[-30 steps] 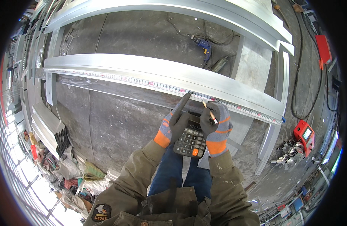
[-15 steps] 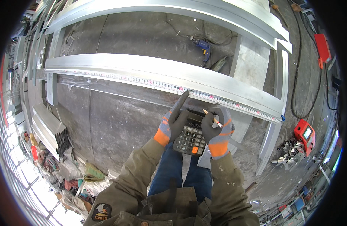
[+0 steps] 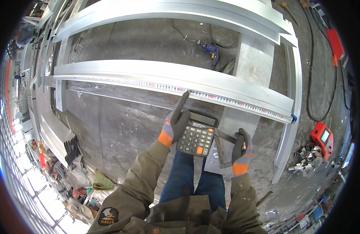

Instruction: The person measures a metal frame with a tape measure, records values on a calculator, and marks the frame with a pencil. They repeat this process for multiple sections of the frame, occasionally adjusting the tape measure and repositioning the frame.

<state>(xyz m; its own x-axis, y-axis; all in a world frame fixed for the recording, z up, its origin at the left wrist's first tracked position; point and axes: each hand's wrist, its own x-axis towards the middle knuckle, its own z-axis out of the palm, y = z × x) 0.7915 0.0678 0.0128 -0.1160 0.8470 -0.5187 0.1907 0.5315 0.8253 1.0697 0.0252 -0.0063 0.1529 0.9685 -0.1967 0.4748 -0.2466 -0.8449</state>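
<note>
My left hand (image 3: 179, 124) grips a dark calculator (image 3: 196, 134) with grey keys and an orange one. Its index finger stretches up to touch the tape measure (image 3: 164, 87), which lies along the near edge of a long silvery metal profile (image 3: 168, 73). Lower right of the calculator is my right hand (image 3: 241, 150), fingers curled, with a small end of a pencil (image 3: 244, 147) showing. A dark metal square (image 3: 222, 150) lies between calculator and right hand. One of its arms reaches the fingers; whether they touch it I cannot tell.
A blue power drill (image 3: 211, 52) lies on the floor beyond the profile. More long profiles (image 3: 168, 9) span the far side. At right stand a red device with a screen (image 3: 322, 138) and metal offcuts (image 3: 310, 160). Stacked profiles (image 3: 57, 136) and bags (image 3: 80, 177) lie left.
My right hand has moved off the calculator, down and to the right, uncovering its display and keys. The left fingertip stays on the tape. The whole view has shifted slightly.
</note>
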